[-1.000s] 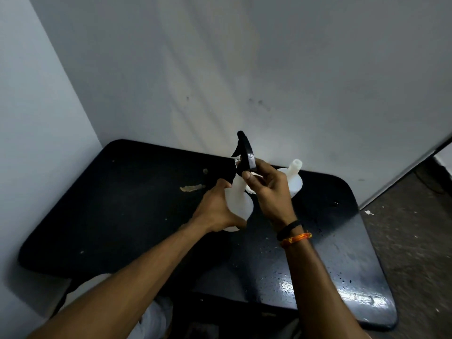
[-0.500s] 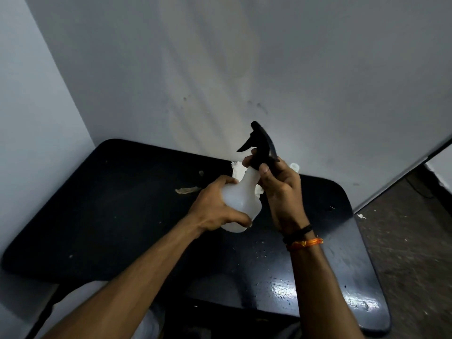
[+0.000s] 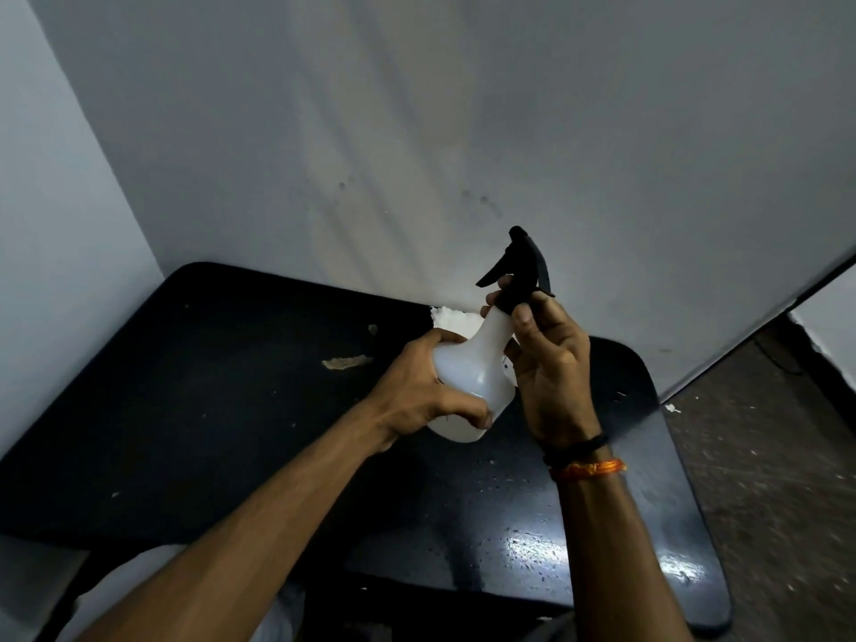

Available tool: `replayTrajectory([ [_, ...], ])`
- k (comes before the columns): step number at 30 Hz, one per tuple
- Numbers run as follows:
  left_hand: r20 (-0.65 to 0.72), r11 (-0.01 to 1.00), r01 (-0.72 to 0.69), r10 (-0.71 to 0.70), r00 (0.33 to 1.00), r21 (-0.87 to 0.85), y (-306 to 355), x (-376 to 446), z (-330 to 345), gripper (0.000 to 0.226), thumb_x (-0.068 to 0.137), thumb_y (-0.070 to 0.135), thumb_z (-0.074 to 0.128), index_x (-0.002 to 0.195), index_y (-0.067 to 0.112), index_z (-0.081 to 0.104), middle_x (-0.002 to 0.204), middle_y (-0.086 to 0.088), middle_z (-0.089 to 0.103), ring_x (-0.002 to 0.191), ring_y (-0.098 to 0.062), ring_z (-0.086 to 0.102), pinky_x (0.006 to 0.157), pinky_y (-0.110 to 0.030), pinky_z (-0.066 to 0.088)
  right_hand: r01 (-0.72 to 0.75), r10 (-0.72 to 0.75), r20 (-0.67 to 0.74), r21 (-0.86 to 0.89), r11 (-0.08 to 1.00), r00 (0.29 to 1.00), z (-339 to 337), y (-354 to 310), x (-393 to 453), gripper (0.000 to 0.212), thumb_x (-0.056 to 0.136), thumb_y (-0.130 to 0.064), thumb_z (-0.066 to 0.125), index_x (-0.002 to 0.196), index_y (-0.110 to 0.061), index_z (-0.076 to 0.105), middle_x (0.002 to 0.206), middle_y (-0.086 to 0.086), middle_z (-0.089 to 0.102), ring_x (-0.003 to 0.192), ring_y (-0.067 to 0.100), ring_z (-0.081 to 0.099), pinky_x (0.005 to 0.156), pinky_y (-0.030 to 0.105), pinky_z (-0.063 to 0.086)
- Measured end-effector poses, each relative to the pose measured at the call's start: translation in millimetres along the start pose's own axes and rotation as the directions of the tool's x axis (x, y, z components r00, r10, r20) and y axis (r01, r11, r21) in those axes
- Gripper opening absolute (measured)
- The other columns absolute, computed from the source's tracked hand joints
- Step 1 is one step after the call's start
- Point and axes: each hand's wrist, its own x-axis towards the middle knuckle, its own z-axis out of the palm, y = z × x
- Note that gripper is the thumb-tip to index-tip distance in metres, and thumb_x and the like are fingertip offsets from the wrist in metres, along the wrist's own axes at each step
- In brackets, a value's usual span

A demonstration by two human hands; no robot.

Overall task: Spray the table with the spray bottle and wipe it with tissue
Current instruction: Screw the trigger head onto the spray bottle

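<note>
I hold a white translucent spray bottle (image 3: 477,368) with a black trigger head (image 3: 521,266) above the black table (image 3: 208,410). My left hand (image 3: 421,391) grips the bottle's round body from the left. My right hand (image 3: 549,359) grips the black collar at the neck, thumb on the near side. The nozzle points up and to the left. A bit of white tissue (image 3: 451,319) shows behind the bottle by the wall, mostly hidden.
A torn scrap (image 3: 345,362) lies on the table left of the bottle. Droplets and a bright wet glare (image 3: 532,549) mark the table's near right. White walls close the back and left. Brown floor (image 3: 764,479) lies to the right.
Both hands have raised the bottle slightly and moved it right. The trigger head has turned and now stands more upright. A second white bottle seen behind earlier is now hidden.
</note>
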Motion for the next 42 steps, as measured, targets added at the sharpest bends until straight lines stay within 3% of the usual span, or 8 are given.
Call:
replayTrajectory([
  [5,-0.008,1.000,0.004,-0.004,1.000,0.011,5,0,3,0.078,0.043,0.023,0.091,0.114,0.026,0.057,0.107,0.003,0.065,0.097,-0.018,0.064,0.082,-0.044,0.060,-0.011,0.011,-0.041,-0.009,1.000,0.999,-4,1,1,0.033,0.086,-0.020,0.066,0.117,-0.007,0.066,0.117,0.006,0.071,0.112,0.022,0.063,0.094,0.036,0.052],
  [10,-0.047,1.000,0.007,-0.006,0.999,0.026,6,0,7,0.083,0.040,0.030,0.090,0.116,0.024,0.057,0.105,0.003,0.067,0.097,-0.018,0.066,0.083,-0.047,0.060,0.037,-0.044,-0.122,-0.066,0.997,0.992,-1,3,1,0.037,0.080,-0.019,0.076,0.112,-0.003,0.066,0.105,0.005,0.072,0.099,0.018,0.067,0.085,0.032,0.053],
  [18,-0.073,1.000,0.006,-0.004,0.997,0.028,10,1,8,0.084,0.040,0.027,0.092,0.116,0.023,0.057,0.106,0.001,0.066,0.098,-0.020,0.065,0.080,-0.046,0.061,0.045,-0.043,-0.140,0.014,0.999,0.989,-1,4,0,0.025,0.096,-0.013,0.055,0.117,-0.003,0.064,0.125,0.018,0.068,0.124,0.041,0.057,0.102,0.049,0.047],
  [25,-0.133,0.999,-0.026,0.031,0.991,0.040,10,0,12,0.086,0.037,0.036,0.088,0.117,0.026,0.055,0.106,0.006,0.064,0.095,-0.014,0.065,0.079,-0.041,0.061,0.095,-0.091,-0.228,0.005,0.996,0.969,6,5,0,0.044,0.083,-0.014,0.074,0.119,0.006,0.059,0.116,0.020,0.071,0.111,0.028,0.069,0.093,0.033,0.055],
  [29,-0.153,0.995,-0.026,0.040,0.987,0.095,8,2,13,0.097,0.037,0.043,0.086,0.125,0.026,0.051,0.114,0.007,0.060,0.102,-0.014,0.061,0.083,-0.039,0.060,0.125,-0.160,-0.303,-0.130,0.984,0.939,9,5,-1,0.047,0.071,-0.016,0.084,0.111,-0.003,0.063,0.104,0.008,0.073,0.098,0.018,0.073,0.081,0.023,0.056],
  [32,-0.145,0.993,-0.028,0.045,0.988,0.114,7,1,13,0.098,0.040,0.041,0.087,0.129,0.026,0.049,0.117,0.008,0.057,0.105,-0.014,0.059,0.084,-0.036,0.059,0.098,-0.159,-0.339,-0.188,0.977,0.927,10,6,0,0.050,0.069,-0.016,0.087,0.112,-0.003,0.064,0.105,0.015,0.071,0.095,0.020,0.071,0.079,0.024,0.057],
  [38,-0.129,0.995,-0.022,0.035,0.991,0.099,7,1,14,0.097,0.038,0.042,0.088,0.126,0.028,0.048,0.112,0.011,0.058,0.102,-0.010,0.059,0.081,-0.034,0.059,0.070,-0.140,-0.284,-0.242,0.968,0.949,12,8,-2,0.020,0.081,-0.023,0.080,0.101,-0.028,0.076,0.108,0.013,0.071,0.093,0.015,0.066,0.084,0.032,0.056],
  [42,-0.170,0.997,-0.012,0.025,0.985,0.077,4,4,15,0.091,0.036,0.037,0.091,0.118,0.027,0.053,0.105,0.008,0.062,0.095,-0.011,0.063,0.078,-0.039,0.061,0.020,-0.032,-0.256,-0.048,0.999,0.966,9,7,-1,0.029,0.089,-0.017,0.061,0.116,-0.012,0.072,0.117,0.006,0.072,0.105,0.010,0.068,0.087,0.026,0.053],
])
